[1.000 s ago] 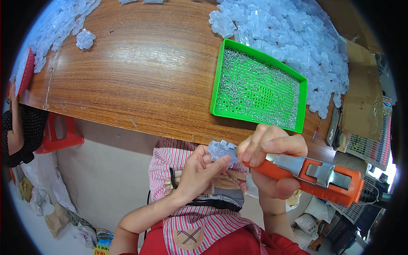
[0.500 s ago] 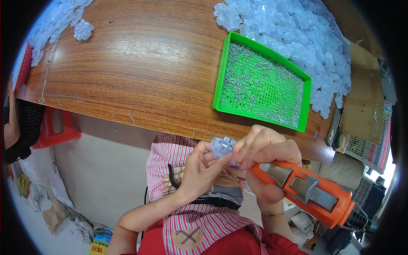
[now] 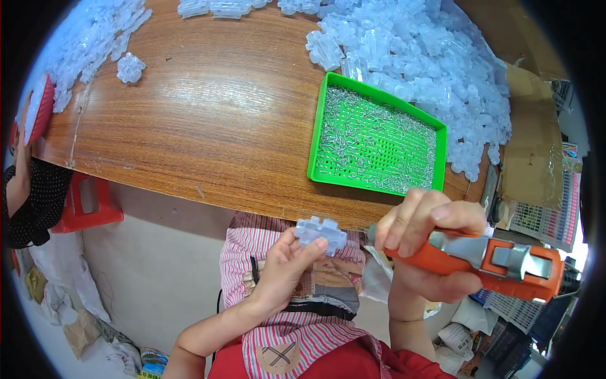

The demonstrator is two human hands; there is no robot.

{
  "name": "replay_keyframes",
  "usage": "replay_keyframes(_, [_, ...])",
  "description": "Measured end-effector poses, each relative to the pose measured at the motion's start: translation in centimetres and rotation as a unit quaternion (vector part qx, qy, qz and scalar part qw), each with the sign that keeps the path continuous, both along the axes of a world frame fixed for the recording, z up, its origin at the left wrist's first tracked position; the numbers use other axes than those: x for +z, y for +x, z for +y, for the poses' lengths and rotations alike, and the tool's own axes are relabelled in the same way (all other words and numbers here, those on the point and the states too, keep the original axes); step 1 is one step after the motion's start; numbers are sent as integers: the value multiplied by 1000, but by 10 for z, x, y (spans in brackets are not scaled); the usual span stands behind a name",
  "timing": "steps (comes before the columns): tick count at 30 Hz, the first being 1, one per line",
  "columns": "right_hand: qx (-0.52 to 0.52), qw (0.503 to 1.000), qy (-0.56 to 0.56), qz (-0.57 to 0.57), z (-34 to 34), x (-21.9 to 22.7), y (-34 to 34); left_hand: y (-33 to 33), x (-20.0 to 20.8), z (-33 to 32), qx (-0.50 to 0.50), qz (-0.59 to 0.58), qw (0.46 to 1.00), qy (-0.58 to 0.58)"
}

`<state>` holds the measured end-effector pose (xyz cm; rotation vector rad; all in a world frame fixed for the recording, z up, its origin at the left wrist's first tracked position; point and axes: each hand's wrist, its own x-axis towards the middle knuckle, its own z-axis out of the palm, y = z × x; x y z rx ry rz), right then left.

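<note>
My left hand (image 3: 286,268) pinches a clear plastic part (image 3: 314,235) with notched edges between thumb and fingers, just off the table's near edge. My right hand (image 3: 424,243) is wrapped round an orange power screwdriver (image 3: 505,265) with a silver lever. Its tip end points left toward the plastic part, with a gap between the two. Beyond my right hand, a green tray (image 3: 374,189) on the table holds many small silver screws (image 3: 341,129).
A heap of clear plastic parts (image 3: 410,50) lies behind the tray; another pile (image 3: 88,38) is at far left. One loose part (image 3: 130,67) sits near that pile. Another person's arm (image 3: 20,180) and a red basket (image 3: 41,110) show at the left edge. A red stool (image 3: 91,202) stands below.
My right hand has drawn the screwdriver to the right, away from the plastic part. My left hand keeps the part, now turned flatter and more exposed. The view has shifted slightly.
</note>
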<state>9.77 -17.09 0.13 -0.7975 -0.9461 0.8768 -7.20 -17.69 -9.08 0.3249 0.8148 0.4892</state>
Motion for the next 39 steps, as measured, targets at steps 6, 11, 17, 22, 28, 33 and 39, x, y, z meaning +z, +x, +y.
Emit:
replay_keyframes(6, [-14, 999, -39, -16, -9, -15, -5, -2, 0, -1, 3, 18, 1000, -25])
replay_keyframes(11, [-13, 998, -39, -44, -7, -24, -12, 1, -8, 3, -47, 67, 993, 81])
replay_keyframes(17, [-4, 996, -54, -65, -6, -28, -12, 5, -8, 1, -27, 73, 992, 95])
replay_keyframes(22, [-3, 996, -40, -83, -5, -35, -15, 4, -8, 0, -13, 60, 994, 89])
replay_keyframes(28, [-17, 985, -81, -153, -6, -33, -25, 3, -7, 1, -10, 40, 996, 79])
replay_keyframes(33, [13, 986, -61, -157, -1, -39, -24, 1, -10, 2, -19, 51, 993, 108])
replay_keyframes(39, [31, 977, -63, -200, -3, -44, -17, 0, -11, 3, -15, 41, 994, 96])
